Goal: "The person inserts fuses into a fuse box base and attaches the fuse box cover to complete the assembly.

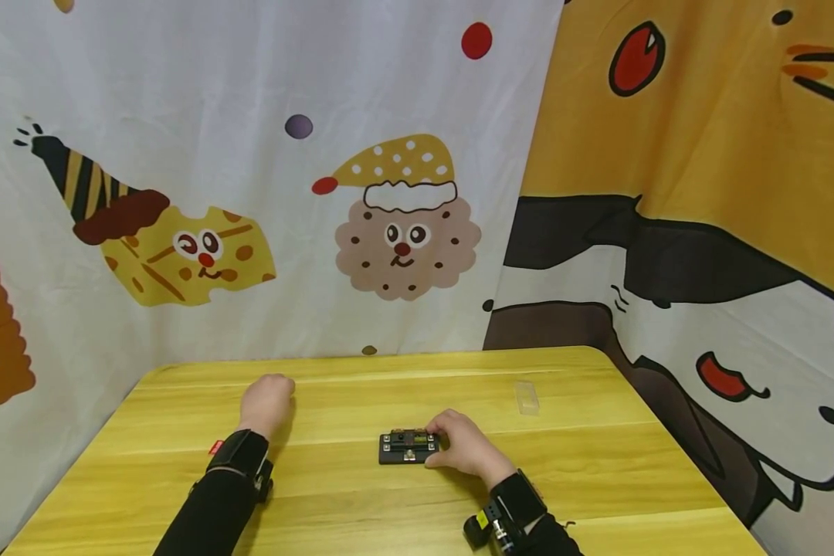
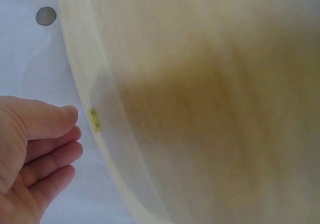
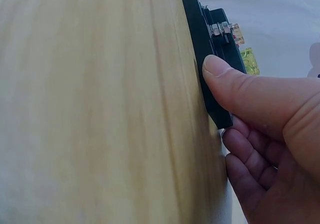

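Observation:
A black fuse block (image 1: 408, 448) with metal bolt terminals lies on the wooden table. My right hand (image 1: 464, 448) holds its right end, thumb (image 3: 217, 66) along the near edge of the base and fingers at the other side. In the right wrist view, clear and yellow-green parts stick up from the black base (image 3: 195, 28). Farther left on the table is my left hand (image 1: 267, 403), fingers loosely bent. The left wrist view shows a small yellow-green piece (image 2: 93, 120) just beyond its thumb tip, with a narrow gap between them; the head view does not show this piece.
A clear rectangular plastic cover (image 1: 527, 398) lies at the back right of the table (image 1: 598, 479). Behind the table's far edge hangs a white curtain (image 1: 236, 93) with cartoon prints, and a yellow printed one (image 1: 737, 154) covers the right side.

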`<state>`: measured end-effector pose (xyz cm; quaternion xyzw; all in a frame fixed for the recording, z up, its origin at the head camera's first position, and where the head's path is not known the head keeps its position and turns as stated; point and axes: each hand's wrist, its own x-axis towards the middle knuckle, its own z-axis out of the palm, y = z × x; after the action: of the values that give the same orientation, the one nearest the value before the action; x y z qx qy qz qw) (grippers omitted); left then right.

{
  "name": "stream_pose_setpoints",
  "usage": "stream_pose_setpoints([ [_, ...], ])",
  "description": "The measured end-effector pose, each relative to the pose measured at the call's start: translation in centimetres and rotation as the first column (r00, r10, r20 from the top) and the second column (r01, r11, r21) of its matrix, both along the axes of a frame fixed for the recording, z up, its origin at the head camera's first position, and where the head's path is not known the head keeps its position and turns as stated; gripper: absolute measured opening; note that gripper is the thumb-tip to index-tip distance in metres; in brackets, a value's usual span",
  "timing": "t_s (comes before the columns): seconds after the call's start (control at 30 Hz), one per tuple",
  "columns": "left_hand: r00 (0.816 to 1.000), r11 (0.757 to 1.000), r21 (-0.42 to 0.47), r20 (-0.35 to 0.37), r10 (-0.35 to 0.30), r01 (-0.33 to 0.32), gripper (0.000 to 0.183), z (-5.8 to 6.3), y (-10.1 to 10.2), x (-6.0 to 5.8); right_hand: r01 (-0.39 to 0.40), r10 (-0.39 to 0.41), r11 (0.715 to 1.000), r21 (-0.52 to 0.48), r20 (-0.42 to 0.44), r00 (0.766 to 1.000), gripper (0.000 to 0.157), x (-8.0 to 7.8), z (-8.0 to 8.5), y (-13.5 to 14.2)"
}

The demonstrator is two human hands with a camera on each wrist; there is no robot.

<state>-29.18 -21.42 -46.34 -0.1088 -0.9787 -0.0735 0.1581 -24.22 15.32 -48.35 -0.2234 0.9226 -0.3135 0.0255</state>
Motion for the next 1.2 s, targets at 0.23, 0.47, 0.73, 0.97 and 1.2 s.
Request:
stream_pose_setpoints([
  [0.23,0.999,0.999,-0.035,0.048,0.015,-0.013,0.018,0.3,0.1,-0.4,-0.011,0.011,1.0,-0.017,-0.008,1.0,0.044,0.0,0.0,0.0],
  [0.47,0.997,0.998,-0.064,0.073,0.029,-0.024,0.02,0.0,0.2,-1.1,-0.008,0.008,1.0,-0.007,-0.011,1.0,0.044,-0.2,-0.1,0.1],
  [0.73,0.997,0.996,-0.088,0.071,0.041,-0.034,0.023,-0.6,0.4,-1.7,0.005,-0.005,1.0,-0.003,-0.001,1.0,0.044,-0.2,-0.2,0.0],
  [0.97,1.0,0.988,-0.155,0.031,0.005,-0.001,0.026,-0.8,0.6,-1.9,0.001,-0.001,1.0,-0.004,-0.002,1.0,0.044,-0.2,-0.2,0.0],
  [1.2,0.999,0.979,-0.2,0.028,-0.039,0.044,0.028,-0.1,0.8,-1.6,0.003,-0.003,1.0,0.006,-0.004,1.0,0.045,-0.1,-0.3,0.0],
])
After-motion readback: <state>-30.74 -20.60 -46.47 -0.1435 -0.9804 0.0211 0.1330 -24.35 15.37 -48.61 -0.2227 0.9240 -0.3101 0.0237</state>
